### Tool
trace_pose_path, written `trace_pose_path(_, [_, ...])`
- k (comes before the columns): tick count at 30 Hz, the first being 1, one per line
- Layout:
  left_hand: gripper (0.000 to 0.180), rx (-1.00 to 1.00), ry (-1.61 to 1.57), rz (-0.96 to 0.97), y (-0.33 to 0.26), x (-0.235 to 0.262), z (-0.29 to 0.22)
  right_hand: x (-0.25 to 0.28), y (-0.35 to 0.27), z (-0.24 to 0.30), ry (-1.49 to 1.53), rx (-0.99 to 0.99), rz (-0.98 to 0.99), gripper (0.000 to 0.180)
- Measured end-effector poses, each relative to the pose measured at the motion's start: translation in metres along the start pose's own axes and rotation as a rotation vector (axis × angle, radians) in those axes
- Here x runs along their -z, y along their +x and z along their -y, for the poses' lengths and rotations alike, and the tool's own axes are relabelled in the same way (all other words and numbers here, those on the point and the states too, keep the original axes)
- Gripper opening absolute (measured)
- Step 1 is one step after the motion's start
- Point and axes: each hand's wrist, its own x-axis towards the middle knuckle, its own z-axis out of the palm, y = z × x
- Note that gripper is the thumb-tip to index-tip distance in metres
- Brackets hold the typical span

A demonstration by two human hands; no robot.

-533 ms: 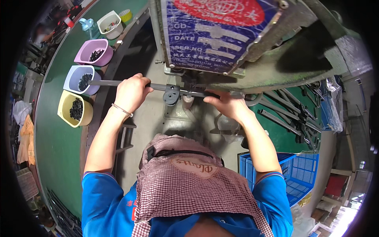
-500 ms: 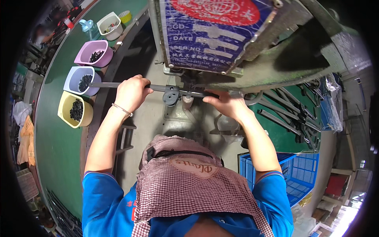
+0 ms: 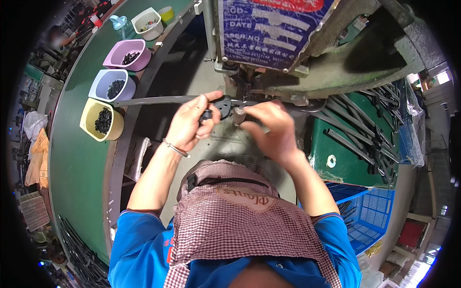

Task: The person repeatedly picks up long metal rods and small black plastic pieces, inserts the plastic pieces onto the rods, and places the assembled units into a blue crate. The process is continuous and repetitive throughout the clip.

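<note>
A long dark metal tube (image 3: 158, 100) lies crosswise beneath the head of a machine (image 3: 269, 38) with a worn blue label plate. Midway along the tube is a round black joint (image 3: 223, 106). My left hand (image 3: 189, 125) is at this joint, its fingers curled round a small black part (image 3: 206, 115) and the index finger stretched along the tube. I cannot tell if that part is fixed to the joint. To the right, my right hand (image 3: 273, 129) is slightly blurred, thumb and fingers apart, close to a short pale metal post (image 3: 238, 115) under the tube.
On the green bench at left stand yellow (image 3: 117, 126), blue (image 3: 126, 91) and pink (image 3: 139, 61) bins of small black parts, with a white bin (image 3: 156, 31) beyond. Several dark tube assemblies (image 3: 353, 139) lie on a green surface at right, above a blue crate (image 3: 374, 211).
My left hand has slid right along the tube to the joint. My right hand has loosened from the tube and its fingers have spread. The view has shifted slightly.
</note>
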Motion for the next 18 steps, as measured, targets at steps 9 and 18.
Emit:
trace_pose_path(9, [0.045,-0.105,0.319,0.019,-0.012,-0.024,0.015,-0.030,-0.003,0.016,0.320,-0.254,-0.050,0.026])
trace_pose_path(18, [0.050,-0.251,1.368,-0.449,-0.019,0.042,-0.002,-0.041,0.015,-0.025,0.000,-0.186,-0.234,0.026])
